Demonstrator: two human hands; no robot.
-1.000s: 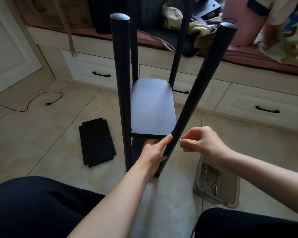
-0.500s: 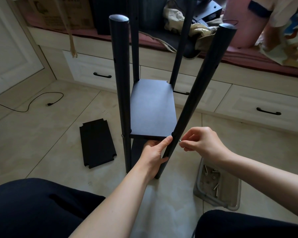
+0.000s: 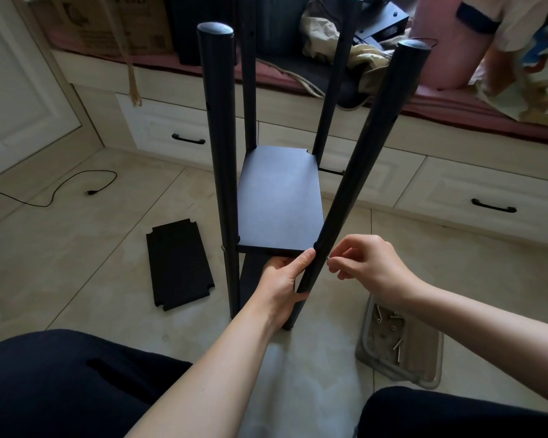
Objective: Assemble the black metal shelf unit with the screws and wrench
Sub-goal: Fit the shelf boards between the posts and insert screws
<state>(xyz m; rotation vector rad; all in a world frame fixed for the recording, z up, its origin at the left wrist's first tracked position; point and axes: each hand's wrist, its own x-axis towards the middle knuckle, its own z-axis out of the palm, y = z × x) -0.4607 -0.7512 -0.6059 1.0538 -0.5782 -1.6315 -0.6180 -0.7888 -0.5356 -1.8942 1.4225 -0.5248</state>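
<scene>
The black shelf unit (image 3: 279,197) stands on the tiled floor at centre frame, its four poles rising toward 12 o'clock around one mounted panel. The left hand (image 3: 282,286) grips the near-right pole (image 3: 355,184) just under that panel's corner, thumb laid up along the edge, while the right hand (image 3: 367,267), at 3 o'clock of the pole, pinches a small silver screw (image 3: 328,258) against its side. A loose panel (image 3: 179,263) lies flat at 9 o'clock, and a clear tray (image 3: 399,343) of screws sits at 4 o'clock.
</scene>
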